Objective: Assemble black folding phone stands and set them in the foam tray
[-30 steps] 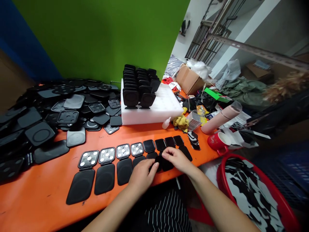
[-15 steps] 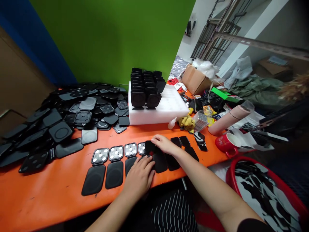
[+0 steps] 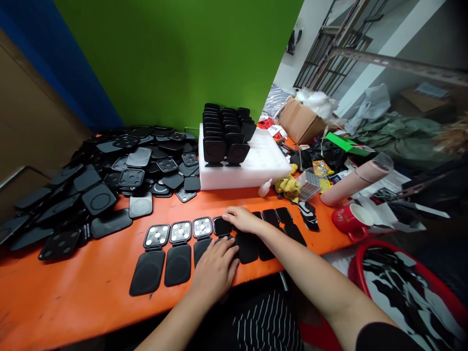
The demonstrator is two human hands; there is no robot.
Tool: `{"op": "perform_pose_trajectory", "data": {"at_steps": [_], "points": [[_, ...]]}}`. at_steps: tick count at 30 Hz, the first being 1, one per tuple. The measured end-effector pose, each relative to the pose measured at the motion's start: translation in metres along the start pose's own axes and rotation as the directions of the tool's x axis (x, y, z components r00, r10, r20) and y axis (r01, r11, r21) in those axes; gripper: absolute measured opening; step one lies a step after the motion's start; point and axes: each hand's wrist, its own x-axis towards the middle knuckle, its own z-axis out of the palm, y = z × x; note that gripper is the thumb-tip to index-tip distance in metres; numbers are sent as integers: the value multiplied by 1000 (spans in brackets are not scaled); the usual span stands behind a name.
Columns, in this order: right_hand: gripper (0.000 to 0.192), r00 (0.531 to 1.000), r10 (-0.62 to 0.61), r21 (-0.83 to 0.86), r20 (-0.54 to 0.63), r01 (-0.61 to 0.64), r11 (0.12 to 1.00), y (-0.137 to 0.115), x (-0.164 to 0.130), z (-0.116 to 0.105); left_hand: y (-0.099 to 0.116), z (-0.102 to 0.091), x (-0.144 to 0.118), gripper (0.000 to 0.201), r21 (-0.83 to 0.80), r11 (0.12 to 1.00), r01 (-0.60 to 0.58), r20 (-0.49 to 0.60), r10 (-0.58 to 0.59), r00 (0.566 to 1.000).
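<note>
Pressing, apparently, black panel near bench front edge | right hand: touching, pinch unclear | left hand: fingers loosely spread | next needs even pressure

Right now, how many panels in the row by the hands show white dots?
3: the leftmost panel, the next panel, and the third panel, nearest the right hand. That hand hides part of the row, so another may be covered.
</note>
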Motion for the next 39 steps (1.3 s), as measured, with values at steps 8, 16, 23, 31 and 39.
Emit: {"op": "perform_pose_trajectory", "data": {"at_steps": [8,16,23,31,39], "points": [[19,1000,11,-33,-21,-12,999,-1,-1,1,0,0,0,30,-10,1000,-4,-15,3,1000],[19,998,-2,-80,-66,-3,997,1,-4,4,0,0,-1,30,-5,1000,-10,-4,10,1000],[10,995,-42,-122,-91,30,992,-2,-11,4,0,-1,0,29,-19,1000,3,-3,-4,1000],[31,984,-33,-190,-173,0,982,-9,-19,8,1,-3,1,28,-18,1000,6,-1,-6,1000],[32,950,-305,-364,-59,264,893,-5,-53,16,1,-4,2,29,-6,1000,-8,-4,8,1000]]}}
